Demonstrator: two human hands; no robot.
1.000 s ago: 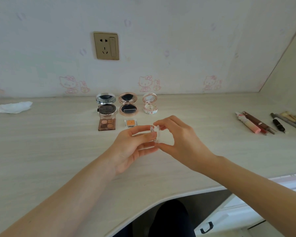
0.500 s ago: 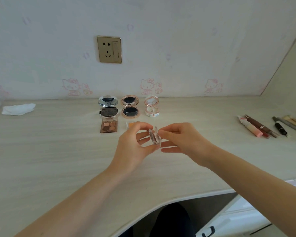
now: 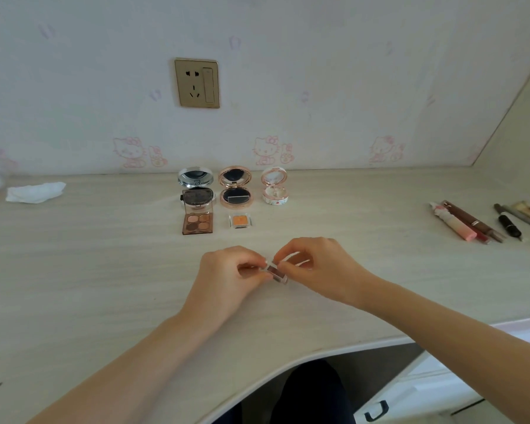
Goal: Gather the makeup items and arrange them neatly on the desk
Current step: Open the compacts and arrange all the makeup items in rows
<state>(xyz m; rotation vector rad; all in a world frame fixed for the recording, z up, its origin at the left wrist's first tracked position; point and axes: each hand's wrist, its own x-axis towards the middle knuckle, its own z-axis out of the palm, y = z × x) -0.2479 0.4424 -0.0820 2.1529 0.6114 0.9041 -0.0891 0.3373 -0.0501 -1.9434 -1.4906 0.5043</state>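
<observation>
left hand (image 3: 224, 272): fingers curled, pinching small clear eyeshadow case (image 3: 276, 272) | right hand (image 3: 317, 264): fingertips pinching its other end | case: between hands, low over desk (image 3: 89, 270), in front of orange pan (image 3: 240, 221) | forearms angled inward
</observation>
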